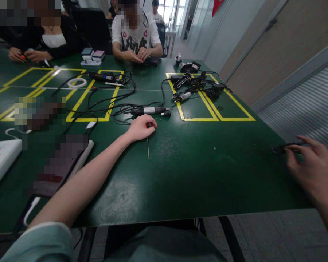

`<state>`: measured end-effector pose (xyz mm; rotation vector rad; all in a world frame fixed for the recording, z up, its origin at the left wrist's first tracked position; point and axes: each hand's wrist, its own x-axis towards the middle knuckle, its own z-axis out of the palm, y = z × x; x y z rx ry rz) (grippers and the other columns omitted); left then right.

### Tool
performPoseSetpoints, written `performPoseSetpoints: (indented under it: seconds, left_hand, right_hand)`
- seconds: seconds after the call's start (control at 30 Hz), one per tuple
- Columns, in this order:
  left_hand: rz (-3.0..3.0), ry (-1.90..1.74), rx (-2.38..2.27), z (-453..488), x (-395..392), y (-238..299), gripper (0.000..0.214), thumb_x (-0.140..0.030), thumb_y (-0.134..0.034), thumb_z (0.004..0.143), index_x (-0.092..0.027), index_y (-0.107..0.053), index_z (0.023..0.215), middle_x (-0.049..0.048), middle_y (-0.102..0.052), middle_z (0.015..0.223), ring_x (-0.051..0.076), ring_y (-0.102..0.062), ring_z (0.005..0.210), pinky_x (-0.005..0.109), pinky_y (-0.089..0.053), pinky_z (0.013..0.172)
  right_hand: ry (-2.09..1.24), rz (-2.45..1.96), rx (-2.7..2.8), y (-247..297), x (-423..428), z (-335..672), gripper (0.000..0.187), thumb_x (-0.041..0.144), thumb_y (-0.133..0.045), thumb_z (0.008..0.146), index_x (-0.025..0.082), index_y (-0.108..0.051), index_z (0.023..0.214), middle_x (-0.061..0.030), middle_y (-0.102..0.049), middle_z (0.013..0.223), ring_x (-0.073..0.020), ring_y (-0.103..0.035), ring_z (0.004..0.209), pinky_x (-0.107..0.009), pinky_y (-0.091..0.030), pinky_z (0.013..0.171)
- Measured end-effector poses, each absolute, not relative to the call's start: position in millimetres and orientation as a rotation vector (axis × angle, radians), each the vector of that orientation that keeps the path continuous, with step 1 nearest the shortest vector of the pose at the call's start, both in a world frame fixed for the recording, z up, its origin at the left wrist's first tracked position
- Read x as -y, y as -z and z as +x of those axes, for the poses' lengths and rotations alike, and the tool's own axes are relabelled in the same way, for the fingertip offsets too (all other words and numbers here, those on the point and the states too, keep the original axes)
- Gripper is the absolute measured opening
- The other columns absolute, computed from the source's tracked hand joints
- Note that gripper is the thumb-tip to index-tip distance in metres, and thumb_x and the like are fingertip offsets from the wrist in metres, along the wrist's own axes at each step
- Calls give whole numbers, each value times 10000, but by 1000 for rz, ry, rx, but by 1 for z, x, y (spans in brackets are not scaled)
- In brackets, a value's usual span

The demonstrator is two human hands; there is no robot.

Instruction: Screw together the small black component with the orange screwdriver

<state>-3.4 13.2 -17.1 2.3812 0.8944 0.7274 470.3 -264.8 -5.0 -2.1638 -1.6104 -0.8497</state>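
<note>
My left hand (140, 128) reaches out over the green table (186, 174), fingers curled round the red-and-black handle of a thin screwdriver (148, 145) whose metal shaft points back toward me. Just beyond it lies a black and silver cylindrical tool (150, 110) with its cable. My right hand (313, 167) is at the table's right edge, fingers pinched on a small flat black part (282, 147).
Yellow tape marks boxes on the table. A heap of black parts and cables (196, 85) lies in the far right box. A white power strip (1, 160) sits at left. Two other people sit at the far side, hands on the table.
</note>
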Motion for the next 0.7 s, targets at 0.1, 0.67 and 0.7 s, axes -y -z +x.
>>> performPoseSetpoints:
  seconds: [0.1, 0.67, 0.7]
  left_hand:
    - [2383, -730, -894, -3, -13, 17, 215, -125, -590, 742, -199, -771, 831, 40, -722, 877, 198, -651, 850, 345, -529, 822]
    - [2392, -733, -892, -4, -13, 18, 215, -124, -593, 750, -203, -774, 835, 43, -724, 871, 206, -656, 865, 359, -529, 829]
    - [2390, -734, -891, -3, -13, 18, 216, -125, -592, 750, -200, -775, 835, 45, -724, 871, 208, -656, 864, 360, -528, 828]
  right_hand:
    - [862, -2142, 1668, 3, 266, 471, 217, 401, -481, 861, 235, -619, 847, -192, -735, 1259, -367, -759, 924, -427, -551, 527]
    - [887, -2221, 1593, 6, 262, 466, 206, 377, -495, 854, 234, -643, 856, -186, -733, 1281, -387, -761, 987, -404, -522, 473]
    - [892, -2219, 1598, 5, 261, 465, 217, 383, -489, 862, 230, -642, 854, -191, -736, 1277, -387, -765, 968, -409, -522, 473]
